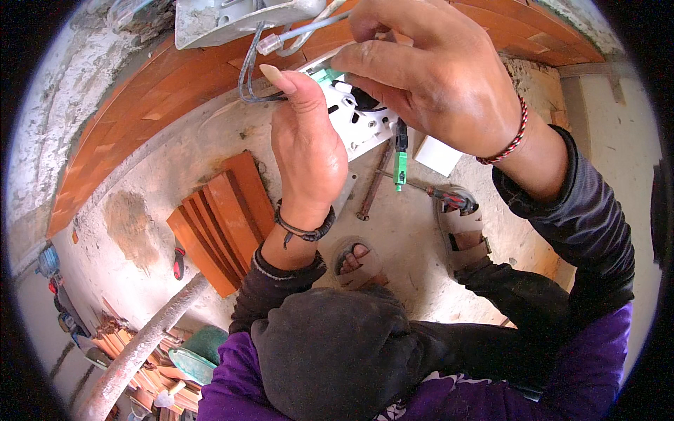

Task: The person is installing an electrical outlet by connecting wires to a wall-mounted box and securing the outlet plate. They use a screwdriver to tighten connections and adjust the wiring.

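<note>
A white fibre termination box (351, 137) is held up over the floor, its inside showing a black part and slots. My left hand (309, 151) grips its left side, thumb raised and the other fingers hidden behind it. My right hand (442, 81) bends over the box's upper part, fingers closed by a mint-green piece (325, 75); what they pinch is hidden. From the box's lower edge hangs a green fibre connector (400, 168) with a black boot. A clear network plug (268, 44) on a grey cable dangles left of my right hand, below a white plastic housing (246, 17).
Orange tiles (225, 221) lie stacked left of my feet. Beyond them are a red-black tool handle (179, 263), a wooden pole (151, 333) and a green bowl (200, 354). A white cover (437, 156), a rusty bolt (366, 203) and a screwdriver (453, 200) lie near my sandals.
</note>
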Action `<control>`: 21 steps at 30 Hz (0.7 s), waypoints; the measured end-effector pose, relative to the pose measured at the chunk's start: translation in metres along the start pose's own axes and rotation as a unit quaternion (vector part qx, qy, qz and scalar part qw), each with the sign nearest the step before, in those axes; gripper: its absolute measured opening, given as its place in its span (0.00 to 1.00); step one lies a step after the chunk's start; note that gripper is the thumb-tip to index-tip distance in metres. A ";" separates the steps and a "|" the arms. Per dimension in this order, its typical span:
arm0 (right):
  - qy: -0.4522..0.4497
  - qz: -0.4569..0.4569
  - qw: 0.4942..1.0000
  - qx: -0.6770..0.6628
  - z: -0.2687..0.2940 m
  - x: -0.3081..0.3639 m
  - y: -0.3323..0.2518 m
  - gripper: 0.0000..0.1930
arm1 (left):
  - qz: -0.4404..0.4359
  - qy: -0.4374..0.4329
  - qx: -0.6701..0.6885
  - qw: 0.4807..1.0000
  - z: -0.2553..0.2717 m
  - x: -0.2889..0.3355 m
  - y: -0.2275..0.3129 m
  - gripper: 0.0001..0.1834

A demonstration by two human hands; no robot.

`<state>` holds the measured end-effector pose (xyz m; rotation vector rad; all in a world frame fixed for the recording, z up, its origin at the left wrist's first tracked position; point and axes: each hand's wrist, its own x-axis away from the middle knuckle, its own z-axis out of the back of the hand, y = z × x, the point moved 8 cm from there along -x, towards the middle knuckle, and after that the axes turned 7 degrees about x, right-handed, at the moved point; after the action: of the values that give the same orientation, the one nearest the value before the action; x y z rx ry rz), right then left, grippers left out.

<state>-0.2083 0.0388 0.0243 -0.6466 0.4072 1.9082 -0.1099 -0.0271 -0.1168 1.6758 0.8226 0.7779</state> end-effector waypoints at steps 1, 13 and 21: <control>0.020 0.009 1.000 -0.007 0.000 -0.001 -0.001 0.08 | -0.001 0.000 0.001 1.000 0.000 0.000 0.001 0.42; -0.156 -0.039 0.987 0.020 -0.013 -0.004 -0.007 0.11 | -0.004 0.000 0.026 1.000 -0.008 0.010 0.018 0.37; -0.104 0.004 0.994 0.015 -0.006 0.001 -0.005 0.13 | -0.034 0.044 0.150 0.987 -0.021 0.005 0.018 0.32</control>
<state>-0.2028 0.0379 0.0190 -0.4219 0.3052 1.9495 -0.1219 -0.0156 -0.0937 1.8767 1.0968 0.7097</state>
